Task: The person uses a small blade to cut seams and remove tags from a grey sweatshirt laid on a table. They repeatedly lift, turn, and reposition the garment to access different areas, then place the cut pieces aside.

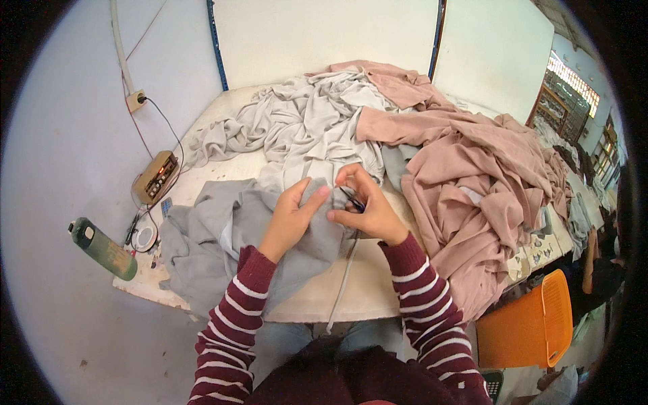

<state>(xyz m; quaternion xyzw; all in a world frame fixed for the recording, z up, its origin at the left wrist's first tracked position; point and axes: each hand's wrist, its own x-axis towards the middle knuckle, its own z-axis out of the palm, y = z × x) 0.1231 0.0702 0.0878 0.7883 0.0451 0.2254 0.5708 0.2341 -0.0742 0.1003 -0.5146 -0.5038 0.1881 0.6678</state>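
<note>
A grey knit garment (223, 223) lies bunched on the table before me. My left hand (290, 219) pinches its upper right edge between thumb and fingers. Close beside it, my right hand (370, 206) is closed around small black thread snips (351, 200), partly hidden by the fingers. The tips of thumb and forefinger of that hand are near the cloth edge. A pale cord (344, 280) runs down from below the right hand over the table's front edge.
Light grey cloth (297, 121) is heaped behind my hands, pink garments (472, 169) to the right. At left stand a green bottle (101, 246), a small brown radio-like device (155, 177) and a white round disc (145, 238). An orange basket (526, 320) is beside the table, lower right.
</note>
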